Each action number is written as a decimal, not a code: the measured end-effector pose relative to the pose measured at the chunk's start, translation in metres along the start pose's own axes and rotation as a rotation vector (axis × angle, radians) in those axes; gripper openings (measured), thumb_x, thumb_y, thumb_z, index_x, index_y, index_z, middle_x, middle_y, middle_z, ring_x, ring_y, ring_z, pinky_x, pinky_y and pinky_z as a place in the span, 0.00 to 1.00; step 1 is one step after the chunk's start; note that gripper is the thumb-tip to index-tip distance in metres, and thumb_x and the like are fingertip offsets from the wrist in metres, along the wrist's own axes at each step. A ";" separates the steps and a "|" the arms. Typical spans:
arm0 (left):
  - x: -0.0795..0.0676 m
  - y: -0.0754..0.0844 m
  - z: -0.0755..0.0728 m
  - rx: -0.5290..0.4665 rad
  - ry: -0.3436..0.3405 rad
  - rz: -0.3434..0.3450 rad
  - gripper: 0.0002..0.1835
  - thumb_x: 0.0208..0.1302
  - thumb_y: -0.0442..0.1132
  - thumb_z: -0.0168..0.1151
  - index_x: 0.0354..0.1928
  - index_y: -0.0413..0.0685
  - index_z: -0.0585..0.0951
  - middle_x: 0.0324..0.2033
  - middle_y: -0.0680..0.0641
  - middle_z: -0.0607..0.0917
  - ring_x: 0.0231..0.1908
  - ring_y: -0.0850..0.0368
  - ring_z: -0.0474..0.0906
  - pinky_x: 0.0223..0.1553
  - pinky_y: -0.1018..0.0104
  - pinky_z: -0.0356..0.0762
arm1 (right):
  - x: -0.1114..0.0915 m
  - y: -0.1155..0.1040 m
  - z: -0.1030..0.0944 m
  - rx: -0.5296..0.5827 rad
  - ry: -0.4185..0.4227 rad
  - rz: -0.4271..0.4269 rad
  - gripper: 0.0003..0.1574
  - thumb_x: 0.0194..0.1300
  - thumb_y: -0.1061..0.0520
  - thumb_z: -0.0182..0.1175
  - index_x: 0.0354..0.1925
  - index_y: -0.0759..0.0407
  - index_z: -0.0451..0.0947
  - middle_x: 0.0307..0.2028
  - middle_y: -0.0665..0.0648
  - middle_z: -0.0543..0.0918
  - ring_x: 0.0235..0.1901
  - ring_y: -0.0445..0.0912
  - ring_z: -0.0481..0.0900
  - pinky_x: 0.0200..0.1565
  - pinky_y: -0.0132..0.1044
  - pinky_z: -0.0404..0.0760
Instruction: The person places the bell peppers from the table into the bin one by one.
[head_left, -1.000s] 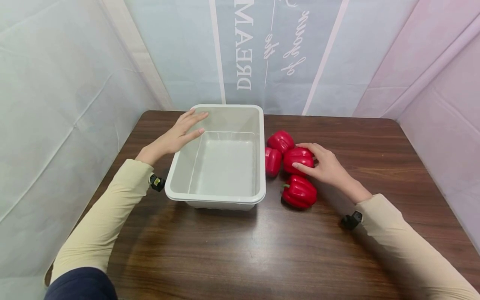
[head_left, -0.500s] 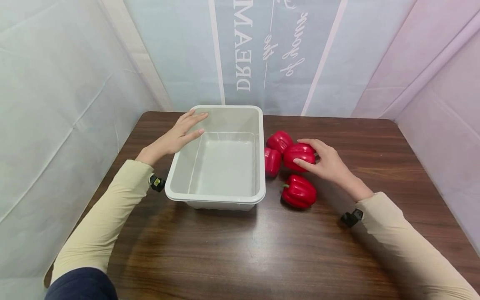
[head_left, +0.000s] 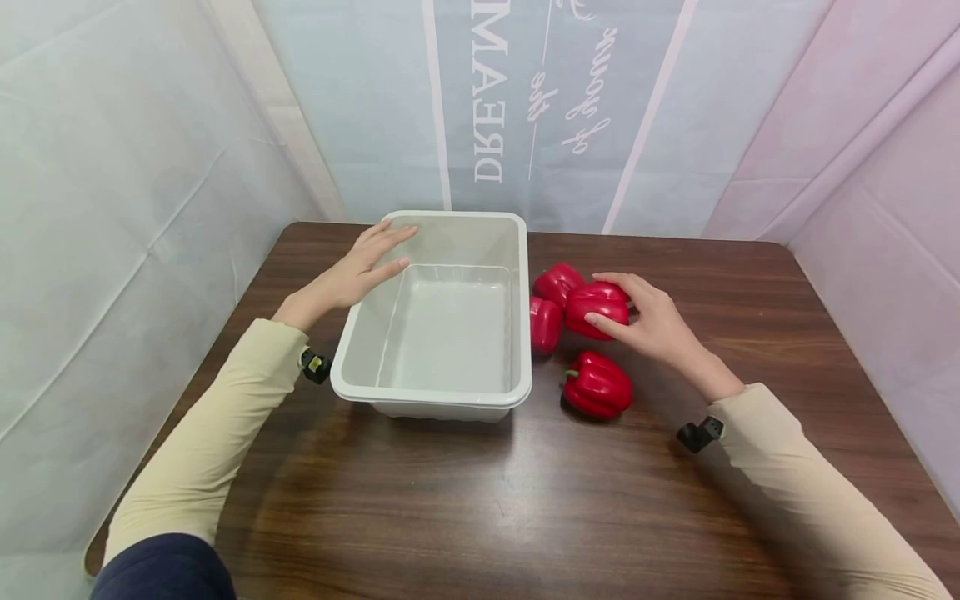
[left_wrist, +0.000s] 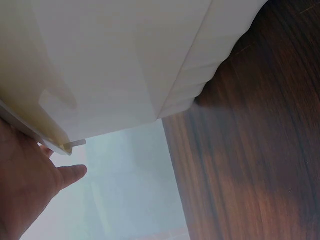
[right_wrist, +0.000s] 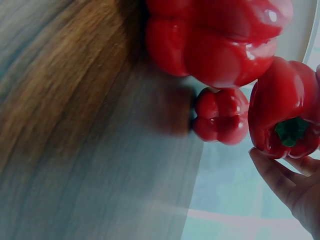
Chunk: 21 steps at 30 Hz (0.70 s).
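My right hand (head_left: 652,321) grips a red bell pepper (head_left: 597,307) between thumb and fingers, to the right of the grey plastic bin (head_left: 431,397). In the right wrist view this held pepper (right_wrist: 272,97) is up off the table, its green stem showing. My left hand (head_left: 341,279) lies over the bin's left rim with fingers extended, and its thumb (left_wrist: 72,174) shows past the rim in the left wrist view. Nearer the front, another bell pepper (head_left: 597,385) lies with its stem toward the bin. Two more sit behind and left of the held one: one pepper (head_left: 558,283) farther back, one pepper (head_left: 545,323) beside the bin wall.
All of this stands on a dark wood-grain table (head_left: 480,500). A printed cloth backdrop (head_left: 375,108) hangs behind its far edge, with pale cloth walls (head_left: 135,208) at both sides. The bin's floor (head_left: 453,333) is bare.
My right hand has raised the pepper slightly, opening a gap between it and the front pepper. My left hand and the bin have stayed in place.
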<state>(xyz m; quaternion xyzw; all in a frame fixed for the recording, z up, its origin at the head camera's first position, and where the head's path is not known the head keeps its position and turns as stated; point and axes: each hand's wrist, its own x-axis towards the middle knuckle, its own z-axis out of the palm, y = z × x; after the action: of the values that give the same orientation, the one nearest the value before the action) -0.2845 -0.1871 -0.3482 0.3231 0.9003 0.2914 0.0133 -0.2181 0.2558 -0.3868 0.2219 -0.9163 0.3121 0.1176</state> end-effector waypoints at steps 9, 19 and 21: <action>0.001 0.000 0.002 -0.005 0.002 0.009 0.30 0.70 0.55 0.41 0.71 0.56 0.54 0.71 0.47 0.55 0.72 0.46 0.32 0.67 0.40 0.34 | 0.000 -0.004 0.000 0.004 0.000 0.009 0.39 0.51 0.43 0.68 0.60 0.50 0.68 0.50 0.55 0.76 0.41 0.47 0.76 0.36 0.50 0.81; 0.000 0.000 0.002 -0.009 0.012 0.004 0.30 0.71 0.55 0.41 0.71 0.57 0.54 0.71 0.48 0.55 0.72 0.49 0.31 0.67 0.41 0.33 | 0.002 -0.006 -0.003 0.000 0.018 -0.006 0.39 0.51 0.43 0.68 0.60 0.48 0.68 0.51 0.55 0.76 0.40 0.46 0.76 0.35 0.47 0.82; -0.001 0.001 0.002 -0.008 0.015 0.004 0.30 0.70 0.55 0.41 0.71 0.56 0.54 0.71 0.48 0.55 0.72 0.50 0.31 0.67 0.41 0.34 | 0.002 -0.008 -0.003 0.003 0.016 -0.001 0.39 0.51 0.43 0.68 0.61 0.47 0.68 0.51 0.54 0.75 0.41 0.46 0.76 0.35 0.48 0.82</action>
<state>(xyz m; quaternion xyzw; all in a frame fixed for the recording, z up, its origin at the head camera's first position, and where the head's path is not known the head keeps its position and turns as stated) -0.2828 -0.1862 -0.3499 0.3226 0.8985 0.2975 0.0075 -0.2158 0.2515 -0.3797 0.2201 -0.9148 0.3150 0.1248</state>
